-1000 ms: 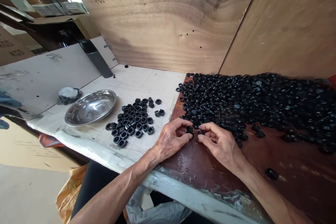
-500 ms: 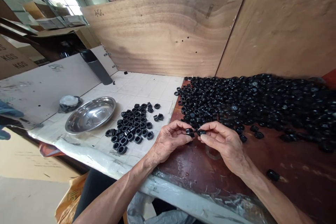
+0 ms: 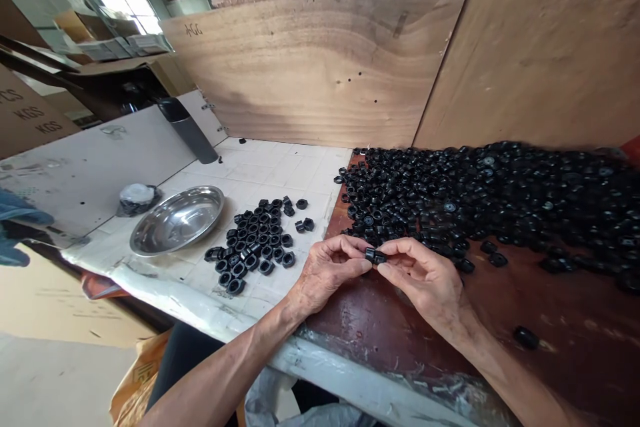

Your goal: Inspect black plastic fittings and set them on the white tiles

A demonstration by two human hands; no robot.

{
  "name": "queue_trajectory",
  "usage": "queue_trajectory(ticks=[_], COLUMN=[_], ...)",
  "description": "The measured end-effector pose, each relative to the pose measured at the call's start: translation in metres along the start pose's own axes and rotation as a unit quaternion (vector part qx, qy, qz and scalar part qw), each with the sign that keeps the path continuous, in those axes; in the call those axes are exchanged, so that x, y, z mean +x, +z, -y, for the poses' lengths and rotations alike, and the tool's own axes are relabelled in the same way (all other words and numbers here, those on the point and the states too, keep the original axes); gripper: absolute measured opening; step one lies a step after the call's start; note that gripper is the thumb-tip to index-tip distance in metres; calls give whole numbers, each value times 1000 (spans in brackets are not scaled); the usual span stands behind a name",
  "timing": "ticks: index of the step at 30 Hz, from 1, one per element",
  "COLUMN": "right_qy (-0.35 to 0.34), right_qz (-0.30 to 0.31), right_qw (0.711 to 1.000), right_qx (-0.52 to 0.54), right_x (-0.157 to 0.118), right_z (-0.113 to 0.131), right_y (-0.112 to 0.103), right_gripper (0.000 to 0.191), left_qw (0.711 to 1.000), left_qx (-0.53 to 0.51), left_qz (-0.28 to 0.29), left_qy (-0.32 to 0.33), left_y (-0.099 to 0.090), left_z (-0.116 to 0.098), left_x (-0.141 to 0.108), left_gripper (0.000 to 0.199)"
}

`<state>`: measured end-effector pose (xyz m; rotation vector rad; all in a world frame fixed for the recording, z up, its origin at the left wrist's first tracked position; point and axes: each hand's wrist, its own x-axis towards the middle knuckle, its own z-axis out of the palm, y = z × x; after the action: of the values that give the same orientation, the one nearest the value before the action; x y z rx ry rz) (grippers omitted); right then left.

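My left hand (image 3: pixel 333 271) pinches a small black ring-shaped part (image 3: pixel 371 254) between thumb and fingers. Against it, end to end, is another black part (image 3: pixel 381 257), pinched in my right hand (image 3: pixel 427 275). Both hands are just above the front of the dark red board (image 3: pixel 370 320). Behind them lies a large pile of black parts (image 3: pixel 470 187). To the left, a cluster of black rings (image 3: pixel 260 233) lies on the white table surface (image 3: pixel 280 167).
A shiny metal bowl (image 3: pixel 177 220) is left of the cluster, beside a plastic-wrapped bundle (image 3: pixel 137 199). A dark bottle (image 3: pixel 187 130) leans on the left panel. One black piece (image 3: pixel 526 337) lies right of my right forearm. Wooden panels (image 3: pixel 320 67) stand behind.
The two black parts, held slightly apart before, now touch end to end between my hands. The whole view has shifted slightly.
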<state>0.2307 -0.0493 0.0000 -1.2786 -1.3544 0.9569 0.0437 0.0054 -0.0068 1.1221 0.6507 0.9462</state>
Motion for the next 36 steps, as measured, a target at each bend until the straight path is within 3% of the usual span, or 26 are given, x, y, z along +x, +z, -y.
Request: queue_trajectory(ticks=[3,7,12,15,19,22,27,30,34,36], right_qy=[-38,-53,-89,-142,-188,-181,-145,-135,-164,-167], right_qz=[-6,-12,-29,-18,19,28,6,-23,13,19], right_qw=[999,996,984,970,956,955,942,950,956,951], right_qx=[-24,-66,-150,-195,-223,-235,-303,-280,-245,-258], right_x=[0,-1,-3,-4,-2,-1,-2,-2,-4,-5], right_z=[-3,-6,-8,-5,0,-2,-6,-3,2,3], right_y=[0,0,0,0,-2,-3,-3,-2,-2,-2], right_gripper=[12,16,22,12,13,10,41,26,18,28], left_qw=[1000,999,999,999,1000,1000,999,999,999,999], left_qx=[-26,-45,36,37,15,18,21,-15,-28,-25], left_qz=[2,5,2,6,3,7,20,10,-11,-20], left_qy=[2,-21,-19,-17,-27,-22,-29,-44,-46,-44], left_y=[2,6,10,11,9,9,13,12,8,7], left_z=[1,-2,-10,-10,-7,-6,-4,-3,-3,-3], left_x=[0,-2,-4,-4,-4,-4,-4,-2,0,0], left_gripper=[18,35,21,21,25,24,24,27,28,29])
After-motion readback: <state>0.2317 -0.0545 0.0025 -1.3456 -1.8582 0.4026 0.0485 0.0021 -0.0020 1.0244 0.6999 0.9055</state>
